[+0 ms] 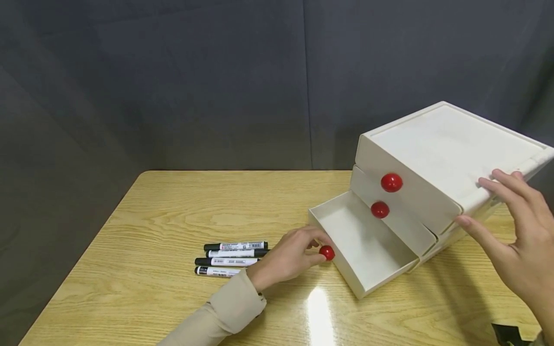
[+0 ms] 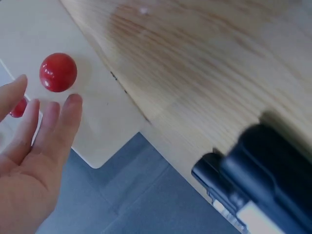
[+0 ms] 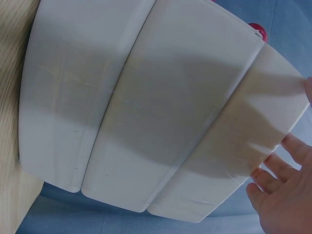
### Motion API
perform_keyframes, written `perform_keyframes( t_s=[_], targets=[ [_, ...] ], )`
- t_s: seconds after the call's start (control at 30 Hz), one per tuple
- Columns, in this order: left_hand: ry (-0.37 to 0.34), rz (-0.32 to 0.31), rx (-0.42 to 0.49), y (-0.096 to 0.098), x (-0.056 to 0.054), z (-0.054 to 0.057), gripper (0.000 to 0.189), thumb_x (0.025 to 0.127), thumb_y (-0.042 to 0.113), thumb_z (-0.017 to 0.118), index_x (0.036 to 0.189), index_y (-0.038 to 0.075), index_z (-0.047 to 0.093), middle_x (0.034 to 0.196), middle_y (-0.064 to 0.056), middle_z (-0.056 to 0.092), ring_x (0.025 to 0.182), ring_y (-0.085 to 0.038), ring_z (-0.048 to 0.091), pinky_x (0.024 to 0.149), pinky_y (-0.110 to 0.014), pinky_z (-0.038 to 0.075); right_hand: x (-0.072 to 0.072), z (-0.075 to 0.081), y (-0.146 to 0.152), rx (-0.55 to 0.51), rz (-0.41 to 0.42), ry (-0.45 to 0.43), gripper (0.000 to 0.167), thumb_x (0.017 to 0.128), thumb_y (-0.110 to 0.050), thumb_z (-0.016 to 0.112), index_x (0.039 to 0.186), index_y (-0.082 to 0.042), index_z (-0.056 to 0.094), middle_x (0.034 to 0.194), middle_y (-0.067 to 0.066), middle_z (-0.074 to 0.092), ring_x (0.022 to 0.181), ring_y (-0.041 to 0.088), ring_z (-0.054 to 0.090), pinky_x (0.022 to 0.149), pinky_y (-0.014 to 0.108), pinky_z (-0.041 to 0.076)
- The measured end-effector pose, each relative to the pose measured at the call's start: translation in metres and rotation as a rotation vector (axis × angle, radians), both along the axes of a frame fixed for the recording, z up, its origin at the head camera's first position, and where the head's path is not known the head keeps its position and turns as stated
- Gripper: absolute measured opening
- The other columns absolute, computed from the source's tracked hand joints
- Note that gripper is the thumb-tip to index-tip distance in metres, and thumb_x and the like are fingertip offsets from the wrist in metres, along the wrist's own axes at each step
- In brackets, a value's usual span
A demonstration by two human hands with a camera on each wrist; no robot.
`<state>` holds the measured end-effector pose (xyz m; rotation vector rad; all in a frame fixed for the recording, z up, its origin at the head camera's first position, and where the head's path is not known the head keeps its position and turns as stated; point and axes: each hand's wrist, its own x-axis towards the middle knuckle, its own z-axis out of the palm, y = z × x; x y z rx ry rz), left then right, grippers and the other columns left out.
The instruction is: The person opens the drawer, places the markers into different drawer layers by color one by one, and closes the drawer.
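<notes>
A white three-drawer cabinet [image 1: 459, 149] stands at the right, its bottom drawer [image 1: 363, 235] pulled out and bare inside. On that drawer's front is a round red knob [image 1: 326, 253]. My left hand [image 1: 287, 254] is at this knob, thumb and fingers on either side of it in the head view. In the left wrist view, the fingers [image 2: 66, 124] are extended and spread, with their tips just short of the knob [image 2: 58, 72]. My right hand [image 1: 525, 230] rests on the cabinet's near top edge, fingers spread; its fingertips [image 3: 287, 139] touch that edge in the right wrist view.
Several black-capped white markers [image 1: 233, 246] lie side by side on the wooden table [image 1: 173, 221], left of the drawer and partly behind my left hand. The upper drawers, with red knobs [image 1: 391, 182], are closed. A dark curtain [image 1: 216, 96] hangs behind the table.
</notes>
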<state>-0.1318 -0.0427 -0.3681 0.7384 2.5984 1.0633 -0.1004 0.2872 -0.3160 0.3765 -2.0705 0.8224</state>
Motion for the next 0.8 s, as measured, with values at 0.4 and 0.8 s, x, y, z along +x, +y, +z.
perform_keyframes(
  t_s=[0.4, 0.8],
  targets=[
    [0.100, 0.013, 0.028, -0.017, 0.003, 0.007, 0.045, 0.093, 0.015, 0.070, 0.136, 0.012, 0.058, 0.137, -0.003, 0.060, 0.130, -0.019, 0.056, 0.111, -0.038, 0.046, 0.000, 0.002, -0.003, 0.008, 0.011, 0.022, 0.091, 0.082, -0.071, 0.060, 0.119, 0.012, 0.064, 0.141, -0.022, 0.049, 0.144, 0.011, 0.039, 0.124, 0.026, 0.025],
    [0.169, 0.036, 0.085, -0.037, -0.001, 0.006, 0.055, 0.094, 0.014, 0.069, 0.145, 0.011, 0.049, 0.149, -0.006, 0.051, 0.140, -0.023, 0.046, 0.116, -0.039, 0.041, 0.000, 0.000, -0.001, 0.010, -0.003, 0.009, 0.091, 0.081, -0.072, 0.060, 0.121, 0.009, 0.064, 0.144, -0.007, 0.052, 0.145, 0.016, 0.038, 0.124, 0.029, 0.025]
  ],
)
